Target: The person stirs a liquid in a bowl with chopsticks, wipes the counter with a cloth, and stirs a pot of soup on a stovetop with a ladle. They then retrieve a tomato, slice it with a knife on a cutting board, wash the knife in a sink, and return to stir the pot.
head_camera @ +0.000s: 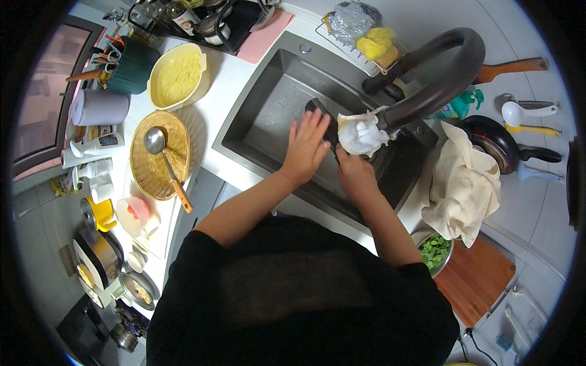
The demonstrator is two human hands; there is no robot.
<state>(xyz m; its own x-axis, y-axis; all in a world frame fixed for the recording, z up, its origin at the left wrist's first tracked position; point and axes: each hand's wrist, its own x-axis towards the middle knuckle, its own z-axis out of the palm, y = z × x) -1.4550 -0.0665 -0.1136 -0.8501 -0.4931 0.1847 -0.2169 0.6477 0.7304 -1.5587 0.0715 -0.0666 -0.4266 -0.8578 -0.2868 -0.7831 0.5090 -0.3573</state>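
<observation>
My right hand (357, 176) grips the near end of a dark, flat utensil (326, 122) over the sink. It looks like a kitchen knife, but the hands partly cover it. Against the utensil's left side lies my left hand (307, 148), fingers extended and slightly blurred. Just beyond my right hand, a bunched white cloth (361, 135) wraps the outlet of the dark curved faucet (458, 68). Beneath both hands is the wet grey sink basin (274, 105). Whether water is running cannot be made out.
Left of the sink stand a tub of yellow strands (179, 78) and a wicker basket (142, 174) with a metal ladle (155, 141). A wire rack (322, 29) holds scrubbers behind. On the right are a beige cloth (464, 183), a frying pan (492, 137) and a bowl of greens (435, 250).
</observation>
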